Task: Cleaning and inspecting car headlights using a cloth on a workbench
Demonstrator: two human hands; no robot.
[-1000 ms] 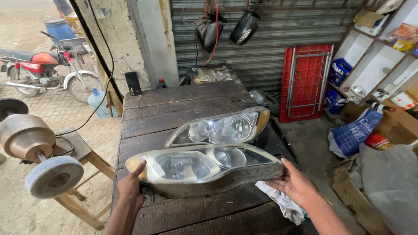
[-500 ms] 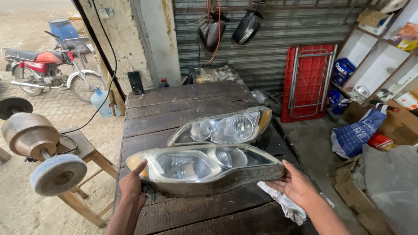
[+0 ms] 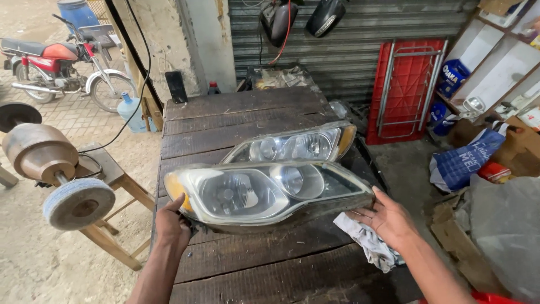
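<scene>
Left hand (image 3: 171, 225): forearm rises from the bottom edge, palm turned inward, fingers and thumb closed around the amber-cornered end of the near headlamp (image 3: 264, 192). The grip looks firm, though the fingers behind the housing are hidden.

Right hand (image 3: 387, 218): forearm enters from the lower right, palm open and fingers spread, pressed flat against the lamp's opposite end. It supports rather than clasps; no finger wraps the edge as far as the view shows. A crumpled rag (image 3: 368, 243) lies under this hand on the table (image 3: 242, 112).

Near headlamp: held between both hands, lens facing up and towards the camera, lower edge at or just above the planks; contact with the wood cannot be confirmed.

Second headlamp (image 3: 292, 146): lies on the table just behind the first, untouched.

Surroundings: a grinder wheel (image 3: 79, 202) on a wooden stand to the left, a motorcycle (image 3: 56, 67) beyond it, a red rack (image 3: 408, 84) against the shutter.

Change from the earlier frames: none of substance. Both hands keep the same hold on the same ends, the lamp sits in the same place, and only the camera has shifted slightly.
</scene>
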